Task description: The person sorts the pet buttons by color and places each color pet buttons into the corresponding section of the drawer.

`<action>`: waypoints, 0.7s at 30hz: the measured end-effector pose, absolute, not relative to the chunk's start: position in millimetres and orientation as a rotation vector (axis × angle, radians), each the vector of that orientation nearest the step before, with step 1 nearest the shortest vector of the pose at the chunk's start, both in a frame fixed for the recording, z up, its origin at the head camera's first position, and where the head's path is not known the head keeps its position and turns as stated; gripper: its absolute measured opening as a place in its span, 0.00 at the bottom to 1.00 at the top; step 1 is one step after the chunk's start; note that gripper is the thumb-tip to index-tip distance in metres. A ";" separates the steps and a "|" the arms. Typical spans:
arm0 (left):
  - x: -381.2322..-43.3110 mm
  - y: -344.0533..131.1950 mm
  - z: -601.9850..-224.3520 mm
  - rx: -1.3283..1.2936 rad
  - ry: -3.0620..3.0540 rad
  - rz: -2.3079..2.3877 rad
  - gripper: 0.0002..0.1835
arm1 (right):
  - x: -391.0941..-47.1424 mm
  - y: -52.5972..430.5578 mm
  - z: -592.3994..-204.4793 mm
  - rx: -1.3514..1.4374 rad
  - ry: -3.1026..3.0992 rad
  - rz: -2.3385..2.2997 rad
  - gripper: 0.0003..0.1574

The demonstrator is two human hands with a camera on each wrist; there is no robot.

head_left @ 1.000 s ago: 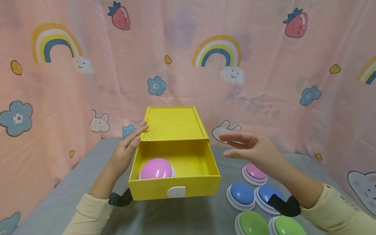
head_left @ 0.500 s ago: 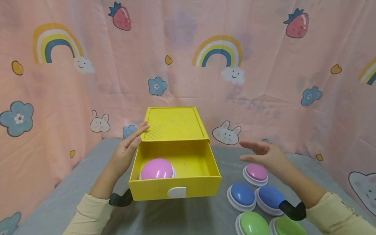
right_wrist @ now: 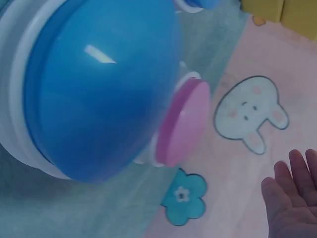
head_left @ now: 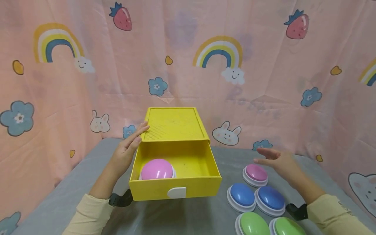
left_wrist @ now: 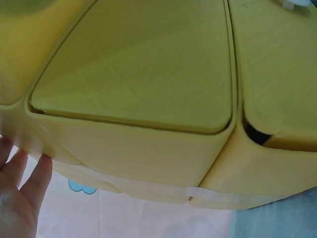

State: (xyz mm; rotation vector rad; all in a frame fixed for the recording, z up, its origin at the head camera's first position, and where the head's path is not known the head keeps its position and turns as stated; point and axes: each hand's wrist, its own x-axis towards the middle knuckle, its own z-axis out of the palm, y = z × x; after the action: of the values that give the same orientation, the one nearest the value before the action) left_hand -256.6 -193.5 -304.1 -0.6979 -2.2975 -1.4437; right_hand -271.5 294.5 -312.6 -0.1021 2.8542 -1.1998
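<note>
A yellow box (head_left: 176, 124) stands with its drawer (head_left: 149, 192) pulled out toward me. In the drawer's left part sits a pink dome button (head_left: 157, 169) on a white base. My left hand (head_left: 124, 153) rests its straight fingers along the box's left top edge; the left wrist view shows those fingertips against the yellow side (left_wrist: 148, 148). On the right, my right hand (head_left: 283, 164) hovers with relaxed fingers and nothing in it, just beyond a second pink button (head_left: 255, 173). In the right wrist view that hand (right_wrist: 294, 208) is apart from the buttons.
Two blue buttons (head_left: 242, 193) lie nearer me than the second pink one, with two green buttons (head_left: 254, 223) at the front edge of view. A grey cloth (head_left: 111, 222) covers the table. Behind hangs a pink patterned curtain (head_left: 182, 85).
My right hand has moved right and down, away from the box toward the second pink button. The left hand, the box and the buttons have stayed in place.
</note>
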 end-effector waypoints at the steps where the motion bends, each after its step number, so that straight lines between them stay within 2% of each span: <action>1: -256.6 -193.5 -304.0 -0.696 -2.301 -1.440 0.24 | -272.7 295.9 -315.8 -0.076 2.851 -1.176 0.53; 4: -256.8 -193.5 -304.0 -0.690 -2.307 -1.432 0.25 | -276.0 298.9 -325.0 -0.028 2.828 -1.152 0.56; 12: -256.8 -192.5 -303.7 -0.698 -2.297 -1.427 0.24 | -283.3 303.8 -344.8 -0.047 2.796 -1.212 0.52; 21: -256.2 -193.1 -304.4 -0.693 -2.293 -1.438 0.24 | -288.7 306.2 -348.4 -0.071 2.769 -1.128 0.51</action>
State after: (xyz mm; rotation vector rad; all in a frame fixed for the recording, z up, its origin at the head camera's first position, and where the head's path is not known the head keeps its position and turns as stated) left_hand -256.2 -193.1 -304.4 -0.6934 -2.2929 -1.4375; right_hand -288.7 306.2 -348.4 -0.0712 2.7692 -1.1281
